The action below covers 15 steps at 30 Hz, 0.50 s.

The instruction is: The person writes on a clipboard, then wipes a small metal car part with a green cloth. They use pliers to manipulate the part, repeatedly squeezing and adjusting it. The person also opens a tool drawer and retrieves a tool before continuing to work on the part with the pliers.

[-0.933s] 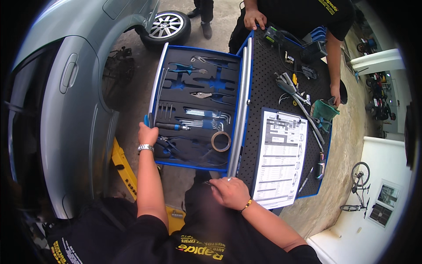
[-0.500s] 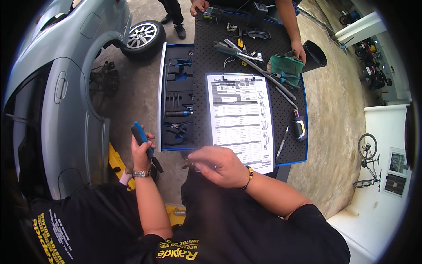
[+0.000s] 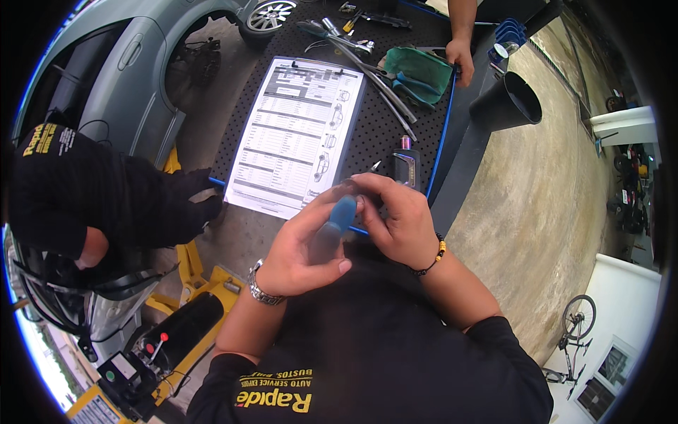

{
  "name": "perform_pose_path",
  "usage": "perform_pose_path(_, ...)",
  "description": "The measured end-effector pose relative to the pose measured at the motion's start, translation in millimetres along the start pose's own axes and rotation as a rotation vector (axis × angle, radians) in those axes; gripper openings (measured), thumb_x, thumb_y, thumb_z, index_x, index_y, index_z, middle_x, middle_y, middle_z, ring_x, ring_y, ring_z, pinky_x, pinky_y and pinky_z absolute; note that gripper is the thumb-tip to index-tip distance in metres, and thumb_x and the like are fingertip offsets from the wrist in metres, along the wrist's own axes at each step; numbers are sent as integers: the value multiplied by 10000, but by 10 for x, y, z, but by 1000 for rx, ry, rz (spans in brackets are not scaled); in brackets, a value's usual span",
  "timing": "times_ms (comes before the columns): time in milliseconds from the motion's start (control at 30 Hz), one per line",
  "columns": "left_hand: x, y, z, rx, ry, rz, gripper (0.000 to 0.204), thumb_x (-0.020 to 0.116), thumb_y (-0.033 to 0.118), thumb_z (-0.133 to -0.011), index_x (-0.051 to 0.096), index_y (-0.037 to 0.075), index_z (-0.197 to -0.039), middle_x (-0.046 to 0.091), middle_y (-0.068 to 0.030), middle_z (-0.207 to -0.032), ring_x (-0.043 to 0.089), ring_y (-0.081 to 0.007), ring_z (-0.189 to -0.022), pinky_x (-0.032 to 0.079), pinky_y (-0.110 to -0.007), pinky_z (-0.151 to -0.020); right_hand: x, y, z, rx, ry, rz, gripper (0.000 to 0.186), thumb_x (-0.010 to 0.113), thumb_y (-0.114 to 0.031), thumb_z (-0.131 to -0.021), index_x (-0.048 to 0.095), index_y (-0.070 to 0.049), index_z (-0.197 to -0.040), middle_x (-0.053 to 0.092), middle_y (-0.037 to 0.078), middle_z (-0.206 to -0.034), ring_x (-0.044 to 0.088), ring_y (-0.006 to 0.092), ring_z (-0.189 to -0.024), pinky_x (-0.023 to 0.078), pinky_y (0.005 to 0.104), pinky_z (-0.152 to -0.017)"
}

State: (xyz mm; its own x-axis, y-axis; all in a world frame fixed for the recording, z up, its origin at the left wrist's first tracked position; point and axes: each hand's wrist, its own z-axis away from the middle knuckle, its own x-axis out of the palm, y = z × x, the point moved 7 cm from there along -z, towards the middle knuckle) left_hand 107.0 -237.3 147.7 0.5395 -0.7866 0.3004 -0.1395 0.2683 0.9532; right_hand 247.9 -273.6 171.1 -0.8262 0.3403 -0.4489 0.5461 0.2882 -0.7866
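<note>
My left hand (image 3: 299,260) grips a blue-and-black handled tool (image 3: 343,210), its lower part blurred, over the cart's front edge. My right hand (image 3: 401,222) is closed beside it at the tool's far end, on something dark and small that I cannot make out. Just beyond both hands lies a clipboard with a printed form (image 3: 282,134) on the black perforated cart top (image 3: 247,78). A dark handheld device (image 3: 405,169) lies right of the clipboard. Behind that are long steel wrenches (image 3: 378,88) and a green cloth bundle (image 3: 420,71) with a blue-handled tool.
A co-worker's hand (image 3: 460,60) is at the cart's far right edge, beside a black bucket (image 3: 498,106). Another person in black (image 3: 78,198) bends at the left near a grey car (image 3: 120,56) and a yellow jack (image 3: 176,339). A bicycle (image 3: 575,325) stands by the white wall.
My left hand has brought the blue tool from the drawer to meet my right hand. The open drawer has left view, and a person has come into view at left.
</note>
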Motion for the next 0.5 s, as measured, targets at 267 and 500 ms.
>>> perform_pose_path(267, 426, -239, -13, 80, 329, 213, 643, 672, -2, -780, 401, -45, -1361, 425, -160, -1432, 544, -50, -774, 474, -225, -710, -301, 60, 465, 171, -38, -188, 326, 677, -37, -777, 573, -26, -1086, 630, 116, -845, 641, 296, -742, 513, 340, -671)
perform_pose_path(500, 455, -196, -97, 273, 593, -158, 616, 667, 19, -796, 385, -51, -1339, 449, -150, -1370, 538, -104, -972, 491, -247, -782, -181, -113, 734, 102, -249, -248, 467, 736, -78, -716, 489, -9, -1107, 523, 157, -1139, 603, 299, -852, 506, 339, -672)
